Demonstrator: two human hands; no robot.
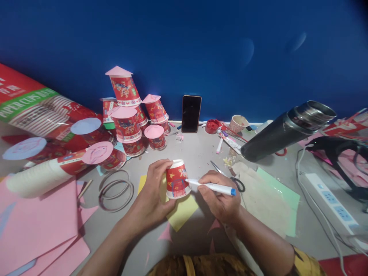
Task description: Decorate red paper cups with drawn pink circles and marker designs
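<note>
A red paper cup (176,183) with yellow stars and blue marks stands upside down in the middle, held a little tilted. Round its left side curl the fingers of my left hand (156,188), closed on it. My right hand (220,199) grips a white marker (214,186) with a blue end. The marker's tip is at the right side of the cup, touching it or nearly so. Under the cup lies a yellow paper sheet (184,212), with pink paper scraps (166,233) close by. Scissors (220,168) lie partly hidden behind my right hand.
Decorated paper cups with pink paper tops (126,124) are stacked at back left. A phone (191,114) leans on the blue wall. On the right are a dark thermos (276,134) and a power strip (330,203). Pink sheets (37,222) and grey rings (115,191) lie left.
</note>
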